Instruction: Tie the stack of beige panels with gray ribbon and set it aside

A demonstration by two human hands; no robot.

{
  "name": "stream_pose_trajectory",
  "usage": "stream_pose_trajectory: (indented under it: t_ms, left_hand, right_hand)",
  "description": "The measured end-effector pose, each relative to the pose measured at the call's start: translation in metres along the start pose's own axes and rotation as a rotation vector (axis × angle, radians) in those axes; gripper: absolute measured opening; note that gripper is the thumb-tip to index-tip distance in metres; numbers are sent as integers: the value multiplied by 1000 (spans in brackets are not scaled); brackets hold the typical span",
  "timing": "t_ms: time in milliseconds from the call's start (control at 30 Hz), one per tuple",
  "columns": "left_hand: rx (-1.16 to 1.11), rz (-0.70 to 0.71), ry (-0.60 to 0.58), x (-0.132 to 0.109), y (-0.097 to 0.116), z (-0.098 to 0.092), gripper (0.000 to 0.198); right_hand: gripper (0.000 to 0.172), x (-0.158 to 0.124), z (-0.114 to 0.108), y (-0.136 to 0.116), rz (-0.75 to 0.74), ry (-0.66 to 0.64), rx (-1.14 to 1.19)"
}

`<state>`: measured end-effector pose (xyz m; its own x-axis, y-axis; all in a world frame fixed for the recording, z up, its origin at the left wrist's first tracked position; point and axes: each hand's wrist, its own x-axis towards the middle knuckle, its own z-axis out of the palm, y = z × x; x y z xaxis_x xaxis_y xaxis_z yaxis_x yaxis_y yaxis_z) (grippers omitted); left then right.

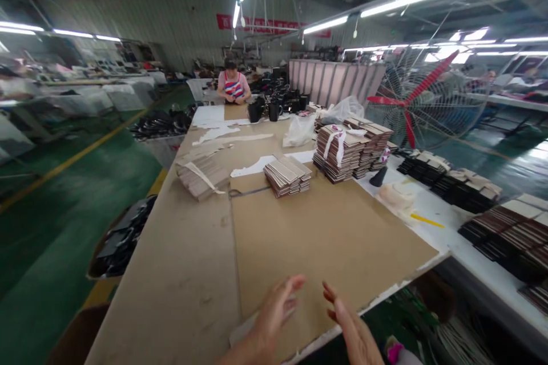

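My left hand (272, 319) and my right hand (349, 325) hover close together over the near edge of a brown cardboard sheet (325, 234) on the long table. Both hands are open, fingers stretched forward, palms facing each other, holding nothing. Farther up the sheet sits a small stack of flat folded card pieces (287, 175). To its left lies a tied bundle (201, 175) of similar pieces. A taller tied stack (349, 151) stands to the right of the small one.
A person (232, 86) works at the table's far end beside black mugs (274, 108). A big fan with red blades (422, 97) stands at right. Dark stacks (509, 234) line the right side table. A clear plastic bag (299, 130) lies mid-table. Bins of black parts (124, 239) sit on the green floor at left.
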<state>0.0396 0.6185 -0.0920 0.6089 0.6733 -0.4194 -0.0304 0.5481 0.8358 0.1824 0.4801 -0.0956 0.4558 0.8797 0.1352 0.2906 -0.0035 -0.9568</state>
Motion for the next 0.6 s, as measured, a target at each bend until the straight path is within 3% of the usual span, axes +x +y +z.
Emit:
stream_pose_trajectory:
  t_ms: [100,233,333,467,600]
  left_hand:
    - [62,107,93,34,37,-37,42]
    - [174,203,201,105,80,-71,46]
    - [231,221,269,170,109,-82,51]
    - [310,195,372,255,144,-79,60]
    - [341,147,454,333,174,-71,67]
  right_hand:
    - [54,98,-29,-27,174,-75,-26]
    - [63,252,-48,-28,125,-124,-39]
    - [68,364,-60,5,96,-145,-71]
    - [62,504,-69,61,85,-165,-100]
    - [51,621,-57,102,77,-258,-150]
